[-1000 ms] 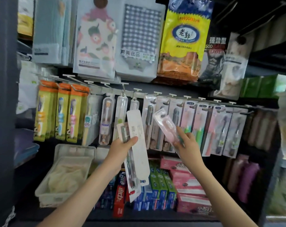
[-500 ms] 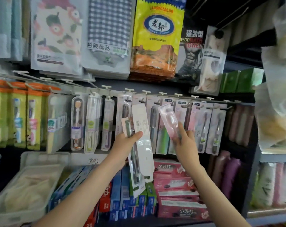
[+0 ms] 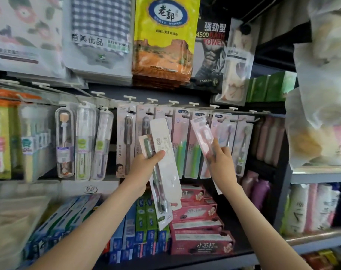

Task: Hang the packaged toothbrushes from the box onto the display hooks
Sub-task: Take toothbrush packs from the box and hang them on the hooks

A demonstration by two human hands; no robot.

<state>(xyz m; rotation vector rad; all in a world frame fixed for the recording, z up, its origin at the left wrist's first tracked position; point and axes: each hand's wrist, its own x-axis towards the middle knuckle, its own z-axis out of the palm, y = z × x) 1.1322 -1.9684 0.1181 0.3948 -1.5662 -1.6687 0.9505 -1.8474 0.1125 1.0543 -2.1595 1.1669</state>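
Two hands are raised side by side in front of a rack of hanging goods. The left hand (image 3: 144, 168) has its fingers and thumb curled round two long packs at once: a white pack (image 3: 166, 164) turned to show its printed back and barcode, with the thumb laid across it, and behind that a green toothbrush pack (image 3: 160, 203) whose lower end hangs below the hand. Both packs tilt with their tops leaning left. The right hand (image 3: 222, 162) grips a pink toothbrush pack (image 3: 201, 133) by its lower half, fingers closed on it, the top also leaning left and held up close under the row of hooks (image 3: 173, 103). Whether the pack touches a hook cannot be told. Just behind both hands hang rows of toothbrush packs (image 3: 181, 145) already on the hooks, pink and green ones behind the right hand and clear tube cases (image 3: 65, 143) to the left of the left hand. Below the hands a shelf carries pink toothpaste boxes (image 3: 200, 227) under the right forearm and blue and green boxes (image 3: 142, 221) under the left. Further left of the left arm sits a white tray (image 3: 2, 190). Above the hands hang towel packs, a yellow one (image 3: 163, 36) and a checked one (image 3: 99, 26). Pink bottles (image 3: 263, 143) stand to the right of the right hand.
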